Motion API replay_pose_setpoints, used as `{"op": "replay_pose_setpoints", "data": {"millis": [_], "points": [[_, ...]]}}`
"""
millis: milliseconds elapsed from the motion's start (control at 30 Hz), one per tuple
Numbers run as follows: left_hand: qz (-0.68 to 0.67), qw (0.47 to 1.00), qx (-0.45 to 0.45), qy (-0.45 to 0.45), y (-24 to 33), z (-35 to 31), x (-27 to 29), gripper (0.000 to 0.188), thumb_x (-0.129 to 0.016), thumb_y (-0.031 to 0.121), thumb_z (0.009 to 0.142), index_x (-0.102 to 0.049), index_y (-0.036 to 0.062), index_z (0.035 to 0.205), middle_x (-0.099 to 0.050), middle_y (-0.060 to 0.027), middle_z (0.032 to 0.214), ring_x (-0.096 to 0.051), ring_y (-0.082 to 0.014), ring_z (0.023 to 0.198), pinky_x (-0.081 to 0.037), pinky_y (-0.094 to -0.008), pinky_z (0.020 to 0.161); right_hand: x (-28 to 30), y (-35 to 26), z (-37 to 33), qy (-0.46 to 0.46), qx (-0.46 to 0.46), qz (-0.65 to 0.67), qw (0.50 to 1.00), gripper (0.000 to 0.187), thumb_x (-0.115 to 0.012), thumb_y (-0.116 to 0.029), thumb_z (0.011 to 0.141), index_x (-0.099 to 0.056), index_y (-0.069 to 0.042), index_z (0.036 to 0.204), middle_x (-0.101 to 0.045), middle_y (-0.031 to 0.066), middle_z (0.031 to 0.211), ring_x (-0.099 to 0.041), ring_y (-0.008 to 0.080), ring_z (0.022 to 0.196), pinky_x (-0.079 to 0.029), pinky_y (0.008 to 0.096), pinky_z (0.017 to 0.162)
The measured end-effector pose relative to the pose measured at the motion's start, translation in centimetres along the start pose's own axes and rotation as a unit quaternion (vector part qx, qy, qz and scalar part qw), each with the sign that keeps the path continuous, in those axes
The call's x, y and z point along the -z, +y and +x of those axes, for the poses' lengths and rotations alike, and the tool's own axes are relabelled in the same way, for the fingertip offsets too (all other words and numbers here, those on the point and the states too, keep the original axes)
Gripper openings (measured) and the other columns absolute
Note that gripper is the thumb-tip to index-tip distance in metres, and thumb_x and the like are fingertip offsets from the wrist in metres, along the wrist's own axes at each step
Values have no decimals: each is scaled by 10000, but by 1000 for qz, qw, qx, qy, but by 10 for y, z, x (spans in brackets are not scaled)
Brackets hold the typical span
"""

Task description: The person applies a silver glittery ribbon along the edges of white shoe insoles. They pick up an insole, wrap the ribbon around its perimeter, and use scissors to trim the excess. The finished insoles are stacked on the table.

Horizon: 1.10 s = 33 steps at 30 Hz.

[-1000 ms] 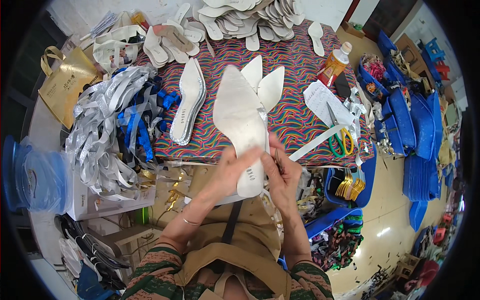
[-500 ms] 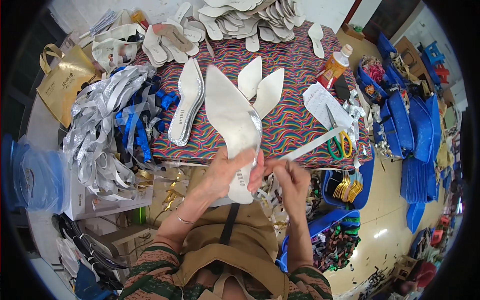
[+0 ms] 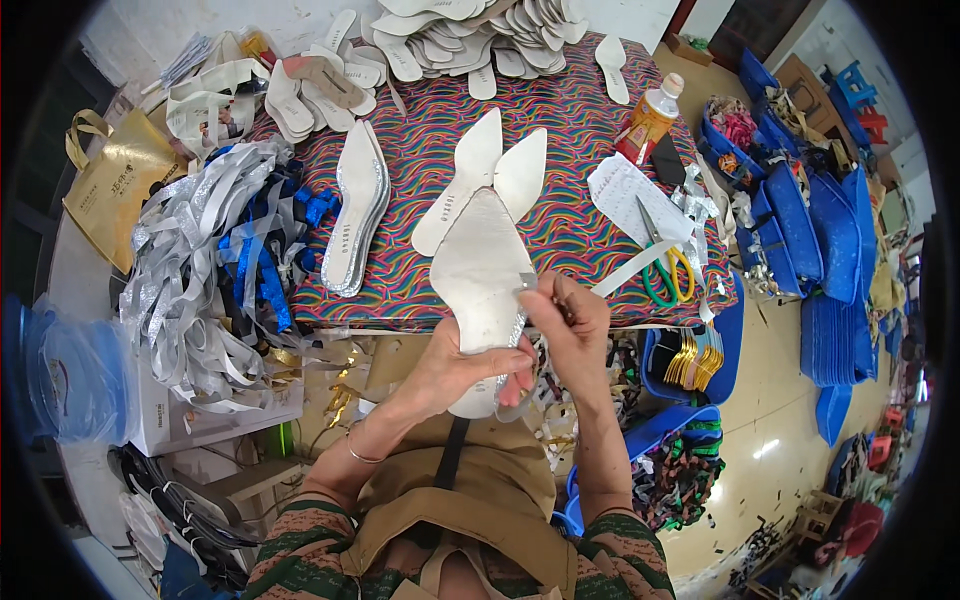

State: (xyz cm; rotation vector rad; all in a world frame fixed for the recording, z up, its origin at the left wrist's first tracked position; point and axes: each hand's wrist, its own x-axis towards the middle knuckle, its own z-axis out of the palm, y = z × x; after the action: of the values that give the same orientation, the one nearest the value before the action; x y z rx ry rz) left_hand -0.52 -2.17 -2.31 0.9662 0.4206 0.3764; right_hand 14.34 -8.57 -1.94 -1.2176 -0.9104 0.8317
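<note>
My left hand [image 3: 450, 368] is closed round the narrow part of a white pointed shoe insole [image 3: 480, 250], thumb on top. The insole's toe points away from me, above the table's near edge. Silver edging strip [image 3: 516, 332] runs along its right side. By that edge, my right hand [image 3: 572, 325] pinches the silver strip between thumb and fingers. A pale strip [image 3: 630, 269] stretches from behind the right hand towards the scissors [image 3: 660, 262]; whether it is the same piece is hidden. Two loose insoles [image 3: 462, 185] lie just beyond the held one.
A stack of insoles [image 3: 352, 215] lies left of centre, with a large pile [image 3: 470, 50] at the back. Silver and blue strips [image 3: 200, 260] heap at the left. Paper [image 3: 630, 200] and a bottle [image 3: 650, 118] are at the right. Blue bins [image 3: 800, 230] stand on the floor.
My right hand has moved up along the insole's right edge, from beside the narrow part to the wider part. The insole's toe has come lower in view, uncovering more of the loose insoles behind.
</note>
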Motion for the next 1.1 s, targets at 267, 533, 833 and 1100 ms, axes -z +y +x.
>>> {"op": "replay_pose_setpoints", "data": {"millis": [267,533,833,1100], "points": [[44,993,-34,101,16,3,1,200,-654,73,872,-595,-51,1016,-671,-140,770,-652,-182,605,-534,-294,559,-5,16,-22,12,-94,57,994,217,-676,-5,840,-624,9,1050,-606,-14,798,-516,35,657,-408,208,565],[-60,981,-90,163,33,19,14,236,-692,125,851,-601,-29,1005,-669,-152,772,-675,-248,625,-558,-358,577,17,16,-45,-56,134,-403,904,424,-622,88,693,-650,-34,1098,-660,135,809,-641,278,639,-486,335,552],[-195,953,-167,160,39,19,10,155,-653,133,892,-569,22,962,-594,-74,696,-576,-196,526,-466,-346,485,-6,16,-71,-39,204,-345,915,522,-627,57,617,-607,-12,1134,-559,86,671,-575,240,549,-449,358,467],[-332,915,-222,48,26,25,10,169,-559,220,972,-497,65,946,-471,-12,670,-478,-143,568,-405,-309,551,-18,18,-60,38,145,-230,962,249,-640,20,804,-651,19,1053,-560,97,622,-527,177,487,-408,277,472]]}}
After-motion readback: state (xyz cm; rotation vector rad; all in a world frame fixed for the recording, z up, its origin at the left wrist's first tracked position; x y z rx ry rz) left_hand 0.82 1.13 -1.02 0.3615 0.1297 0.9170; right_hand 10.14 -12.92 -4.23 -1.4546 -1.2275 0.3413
